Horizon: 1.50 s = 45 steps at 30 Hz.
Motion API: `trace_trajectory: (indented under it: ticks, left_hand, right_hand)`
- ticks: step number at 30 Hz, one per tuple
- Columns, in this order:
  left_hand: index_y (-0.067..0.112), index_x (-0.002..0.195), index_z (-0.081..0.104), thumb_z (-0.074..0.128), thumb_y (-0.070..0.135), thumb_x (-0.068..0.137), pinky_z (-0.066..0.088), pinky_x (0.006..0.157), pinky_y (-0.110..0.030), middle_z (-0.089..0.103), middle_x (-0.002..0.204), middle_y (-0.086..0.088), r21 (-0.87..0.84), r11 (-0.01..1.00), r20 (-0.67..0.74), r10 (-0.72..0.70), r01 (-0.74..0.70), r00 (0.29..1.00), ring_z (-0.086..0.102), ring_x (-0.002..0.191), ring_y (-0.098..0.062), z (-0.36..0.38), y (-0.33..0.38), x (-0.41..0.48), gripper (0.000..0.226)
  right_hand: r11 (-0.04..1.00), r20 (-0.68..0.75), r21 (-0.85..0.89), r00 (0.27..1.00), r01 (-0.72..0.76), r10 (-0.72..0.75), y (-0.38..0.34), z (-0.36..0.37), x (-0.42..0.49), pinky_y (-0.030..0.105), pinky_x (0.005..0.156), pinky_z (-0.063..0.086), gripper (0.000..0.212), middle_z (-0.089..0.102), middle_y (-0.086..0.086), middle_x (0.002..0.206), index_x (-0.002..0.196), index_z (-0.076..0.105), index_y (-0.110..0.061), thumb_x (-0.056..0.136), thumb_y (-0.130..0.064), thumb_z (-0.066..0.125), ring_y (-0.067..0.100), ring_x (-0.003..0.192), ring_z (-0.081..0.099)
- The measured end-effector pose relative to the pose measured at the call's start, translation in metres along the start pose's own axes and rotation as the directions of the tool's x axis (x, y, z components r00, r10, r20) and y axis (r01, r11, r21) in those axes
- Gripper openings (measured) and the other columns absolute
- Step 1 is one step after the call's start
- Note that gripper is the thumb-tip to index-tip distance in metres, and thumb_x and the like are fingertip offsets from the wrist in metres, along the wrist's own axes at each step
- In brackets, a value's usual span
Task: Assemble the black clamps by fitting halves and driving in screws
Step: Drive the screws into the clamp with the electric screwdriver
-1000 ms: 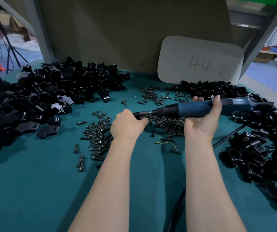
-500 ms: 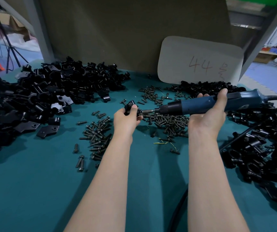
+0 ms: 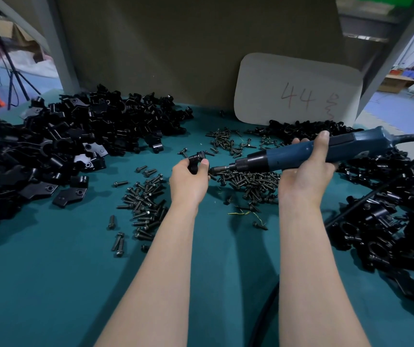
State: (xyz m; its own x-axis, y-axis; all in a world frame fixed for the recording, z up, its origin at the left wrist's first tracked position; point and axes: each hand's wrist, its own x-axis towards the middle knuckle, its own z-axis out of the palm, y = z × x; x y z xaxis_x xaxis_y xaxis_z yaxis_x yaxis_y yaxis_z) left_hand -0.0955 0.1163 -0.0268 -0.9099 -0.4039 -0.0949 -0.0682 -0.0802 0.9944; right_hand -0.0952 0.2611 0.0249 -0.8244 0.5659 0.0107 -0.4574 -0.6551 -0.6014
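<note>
Lifted higher, clamp pinched by left fingers, right hand gripping driver

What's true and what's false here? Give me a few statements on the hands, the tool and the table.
1. The right hand holds a blue screwdriver. True.
2. The left hand is empty. False: it holds a black clamp.
3. The white card at the back reads 44. True.
4. The screwdriver's bit points to the person's right. False: it points left, toward the clamp.
5. Loose screws lie on the green table under the tool. True.
</note>
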Motion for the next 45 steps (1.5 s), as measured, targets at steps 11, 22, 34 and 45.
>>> trace_trajectory:
  ticks: [11,22,34,45]
  left_hand:
    - [0.028,0.081,0.054,0.056,0.028,0.096,0.053,0.091,-0.047,0.065,0.085,0.000,0.006,1.000,-0.017,0.015,-0.015,1.000,0.067,0.094,-0.030,0.0016,-0.0013,0.0004,0.015]
    - [0.026,0.079,0.052,0.045,0.029,0.101,0.054,0.091,-0.044,0.064,0.081,0.001,-0.068,0.998,-0.038,0.009,-0.012,0.999,0.069,0.084,-0.025,0.0043,-0.0018,0.0016,0.023]
    - [0.015,0.100,0.060,0.056,0.032,0.096,0.053,0.090,-0.046,0.068,0.100,-0.011,0.028,0.999,-0.028,0.042,-0.041,0.999,0.066,0.094,-0.031,0.0060,-0.0047,0.0010,0.018]
    - [0.026,0.077,0.057,0.058,0.030,0.094,0.055,0.087,-0.045,0.066,0.076,0.002,-0.013,1.000,-0.057,0.025,-0.025,0.998,0.069,0.088,-0.029,0.0052,-0.0056,0.0037,0.017]
  right_hand:
    - [0.999,0.021,-0.051,1.000,0.010,-0.009,0.0028,0.0011,0.0014,0.023,0.083,0.054,0.036,0.056,0.003,0.106,0.125,0.036,-0.015,0.096,-0.020,0.056,0.016,0.091,0.061]
    - [0.999,0.020,-0.034,0.999,0.027,-0.026,0.0045,-0.0004,0.0028,0.020,0.073,0.054,0.049,0.057,0.003,0.107,0.136,0.032,-0.010,0.096,-0.022,0.057,0.013,0.085,0.063]
    - [0.999,0.007,-0.032,1.000,0.028,-0.028,0.0062,0.0005,0.0005,0.018,0.070,0.053,0.049,0.056,0.004,0.108,0.136,0.031,-0.011,0.096,-0.021,0.057,0.013,0.086,0.063]
    - [0.996,0.113,-0.077,0.993,0.048,-0.040,0.0015,0.0068,-0.0037,0.028,0.089,0.053,0.052,0.056,0.005,0.100,0.141,0.027,-0.013,0.098,-0.021,0.054,0.014,0.087,0.062]
